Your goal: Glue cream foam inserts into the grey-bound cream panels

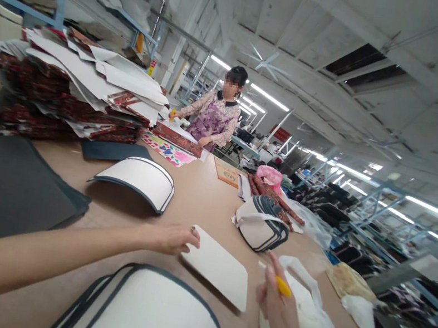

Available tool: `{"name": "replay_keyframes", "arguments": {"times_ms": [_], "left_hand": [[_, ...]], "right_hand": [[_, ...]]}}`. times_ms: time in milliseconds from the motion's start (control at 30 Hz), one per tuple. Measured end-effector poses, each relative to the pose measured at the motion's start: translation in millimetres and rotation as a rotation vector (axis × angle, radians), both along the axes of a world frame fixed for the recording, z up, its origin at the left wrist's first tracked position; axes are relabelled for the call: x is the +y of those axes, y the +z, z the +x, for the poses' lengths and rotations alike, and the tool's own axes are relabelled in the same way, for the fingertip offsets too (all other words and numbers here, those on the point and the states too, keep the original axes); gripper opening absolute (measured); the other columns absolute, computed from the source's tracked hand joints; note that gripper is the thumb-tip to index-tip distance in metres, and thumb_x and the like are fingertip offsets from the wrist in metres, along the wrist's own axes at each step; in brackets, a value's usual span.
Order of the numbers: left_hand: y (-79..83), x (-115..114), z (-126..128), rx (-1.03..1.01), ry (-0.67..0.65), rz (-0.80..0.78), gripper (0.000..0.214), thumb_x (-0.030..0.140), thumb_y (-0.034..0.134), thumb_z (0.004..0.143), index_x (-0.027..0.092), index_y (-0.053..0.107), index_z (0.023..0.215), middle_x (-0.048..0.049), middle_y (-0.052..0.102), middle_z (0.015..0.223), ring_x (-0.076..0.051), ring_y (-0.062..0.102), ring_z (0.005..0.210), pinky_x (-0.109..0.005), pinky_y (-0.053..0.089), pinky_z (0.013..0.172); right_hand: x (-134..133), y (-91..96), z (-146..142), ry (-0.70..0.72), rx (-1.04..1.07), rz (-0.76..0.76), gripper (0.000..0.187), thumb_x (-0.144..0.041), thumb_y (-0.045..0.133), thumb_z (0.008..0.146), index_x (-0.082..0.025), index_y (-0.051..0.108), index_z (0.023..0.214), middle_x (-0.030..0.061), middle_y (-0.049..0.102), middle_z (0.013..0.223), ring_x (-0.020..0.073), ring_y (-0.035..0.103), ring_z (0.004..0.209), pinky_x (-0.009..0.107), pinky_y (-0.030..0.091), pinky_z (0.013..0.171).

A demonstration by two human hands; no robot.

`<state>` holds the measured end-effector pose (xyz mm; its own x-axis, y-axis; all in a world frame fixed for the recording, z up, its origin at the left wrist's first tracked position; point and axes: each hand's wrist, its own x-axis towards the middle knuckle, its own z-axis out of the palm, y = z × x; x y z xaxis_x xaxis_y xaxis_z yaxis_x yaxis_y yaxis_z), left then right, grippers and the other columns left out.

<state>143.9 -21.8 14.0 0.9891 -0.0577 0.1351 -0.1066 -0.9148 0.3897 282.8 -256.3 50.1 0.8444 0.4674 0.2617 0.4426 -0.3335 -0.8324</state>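
My left hand pinches the near left corner of a stiff white panel with rounded corners. My right hand is closed around a slim yellow pen-like tool; its pale tip points toward the panel, apart from it. Motion blur hides the tool's exact kind. Closest to me lies a curved stack of white panels with dark edging. Beyond my left hand, a smaller curved white pile rests on the table. Past the panel sits a bent bundle of white, dark-edged pieces, tied with a pale strip.
Dark sheets cover the table's left side. Behind them rises a tall stack of white and red-patterned sheets. A co-worker stands across the table. White pieces and a plastic bag lie beside my right hand.
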Motion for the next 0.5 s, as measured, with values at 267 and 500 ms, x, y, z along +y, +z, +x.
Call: {"name": "replay_keyframes", "arguments": {"times_ms": [267, 500], "left_hand": [[-49.5, 5, 19, 0.062, -0.047, 0.100, 0.018, 0.008, 0.052, 0.078, 0.016, 0.056, 0.093, -0.0089, 0.058, 0.107, -0.024, 0.051, 0.099, -0.033, 0.041, 0.085], [-76.4, 18, 33, 0.028, -0.045, 0.127, 0.023, 0.011, 0.052, 0.075, 0.020, 0.055, 0.096, -0.0060, 0.056, 0.109, -0.024, 0.050, 0.101, -0.032, 0.039, 0.086]], "right_hand": [[-23, 19.5, 44, 0.036, 0.237, 0.224, 0.044, -0.054, 0.056, 0.076, -0.015, 0.060, 0.096, -0.0051, 0.049, 0.055, 0.0083, 0.043, 0.046, 0.022, 0.035, 0.047], [-146, 11.1, 41, -0.587, 0.022, -0.221, 0.047, -0.063, 0.057, 0.068, -0.017, 0.062, 0.074, -0.0038, 0.048, 0.045, 0.0131, 0.045, 0.045, 0.026, 0.035, 0.046]]}}
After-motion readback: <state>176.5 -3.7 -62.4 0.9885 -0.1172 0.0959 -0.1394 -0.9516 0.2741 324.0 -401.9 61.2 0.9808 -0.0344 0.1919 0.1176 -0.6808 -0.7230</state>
